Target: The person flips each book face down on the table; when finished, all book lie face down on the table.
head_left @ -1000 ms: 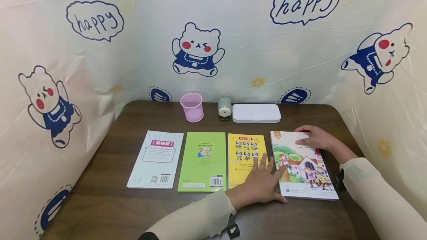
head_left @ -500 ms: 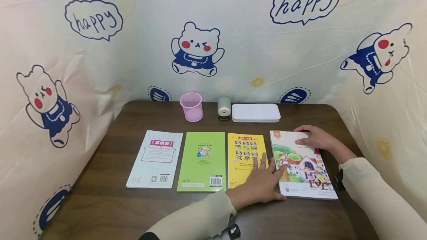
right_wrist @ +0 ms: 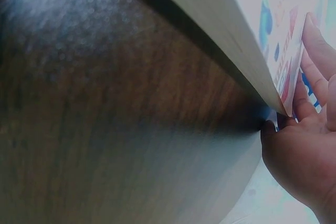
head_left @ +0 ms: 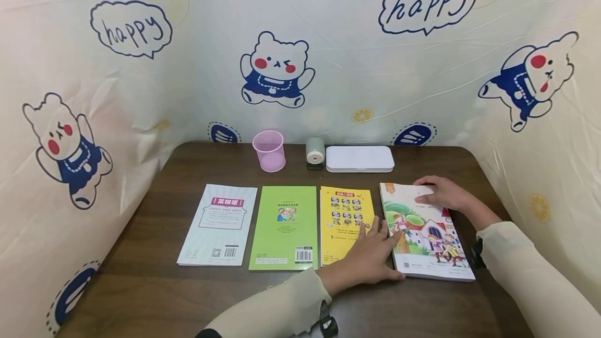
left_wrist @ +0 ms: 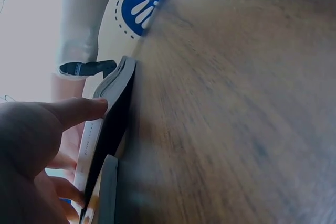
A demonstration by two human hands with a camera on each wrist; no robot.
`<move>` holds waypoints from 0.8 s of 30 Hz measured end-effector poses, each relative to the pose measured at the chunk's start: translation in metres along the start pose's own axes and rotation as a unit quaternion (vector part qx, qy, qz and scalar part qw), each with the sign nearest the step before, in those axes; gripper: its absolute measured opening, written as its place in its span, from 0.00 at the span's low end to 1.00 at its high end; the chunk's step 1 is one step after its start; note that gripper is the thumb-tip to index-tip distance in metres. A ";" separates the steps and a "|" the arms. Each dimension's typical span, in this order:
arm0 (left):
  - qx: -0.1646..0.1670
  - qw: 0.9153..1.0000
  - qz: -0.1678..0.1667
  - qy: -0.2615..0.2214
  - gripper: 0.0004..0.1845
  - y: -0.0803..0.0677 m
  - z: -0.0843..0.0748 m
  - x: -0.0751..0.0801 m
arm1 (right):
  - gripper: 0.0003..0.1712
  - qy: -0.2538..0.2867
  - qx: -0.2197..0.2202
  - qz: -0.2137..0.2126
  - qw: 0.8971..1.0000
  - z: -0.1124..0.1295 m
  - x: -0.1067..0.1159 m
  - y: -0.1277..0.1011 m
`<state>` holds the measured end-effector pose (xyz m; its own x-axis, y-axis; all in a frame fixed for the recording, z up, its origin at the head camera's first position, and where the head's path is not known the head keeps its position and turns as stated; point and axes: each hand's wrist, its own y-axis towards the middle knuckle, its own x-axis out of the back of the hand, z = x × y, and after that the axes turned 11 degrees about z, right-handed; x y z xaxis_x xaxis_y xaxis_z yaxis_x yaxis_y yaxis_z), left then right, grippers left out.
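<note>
A thick picture-covered book point(head_left: 424, 239) lies at the right end of a row of books on the table. My left hand point(head_left: 373, 257) spreads over its left side, fingers mostly straight, with the index fingertip on the cover. In the left wrist view the thumb point(left_wrist: 86, 109) presses the book's near end. My right hand point(head_left: 446, 192) grips the far right corner, thumb on the cover and fingers over the far edge. The right wrist view shows fingers round the corner of the book point(right_wrist: 286, 77). The yellow book point(head_left: 345, 233) sits just left, partly behind my left hand.
A green book point(head_left: 285, 239) and a pale blue book point(head_left: 220, 241) lie further left on the dark wooden table point(head_left: 188, 301). Along the back stand a pink cup point(head_left: 269, 158), a small grey-green cylindrical item point(head_left: 315, 151) and a flat white case point(head_left: 360, 158), before a printed cloth.
My left hand's fingers have shifted slightly right, toward the picture-covered book. The right hand keeps its grip, and the books stay where they were.
</note>
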<state>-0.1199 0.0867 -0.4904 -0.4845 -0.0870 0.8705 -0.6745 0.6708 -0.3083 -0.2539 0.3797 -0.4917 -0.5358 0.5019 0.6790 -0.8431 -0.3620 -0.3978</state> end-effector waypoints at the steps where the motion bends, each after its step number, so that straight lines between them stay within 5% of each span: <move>1: -0.002 1.000 -0.001 -0.006 0.53 0.000 0.000 0.000 | 0.40 0.001 -0.001 0.000 1.000 0.001 0.000 0.000; 11: -0.024 0.995 -0.012 -0.100 0.51 -0.003 -0.001 0.005 | 0.37 0.008 -0.002 0.004 1.000 0.004 -0.001 -0.002; 24: -0.053 0.967 -0.028 -0.248 0.50 -0.003 0.001 0.004 | 0.35 0.006 0.001 -0.010 1.000 0.007 -0.003 -0.003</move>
<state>-0.1198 0.0837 -0.4864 -0.6738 -0.4513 0.5851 -0.6598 0.7239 -0.2015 -0.2493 0.3740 -0.4889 -0.5191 0.5182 0.6797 -0.8537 -0.3524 -0.3834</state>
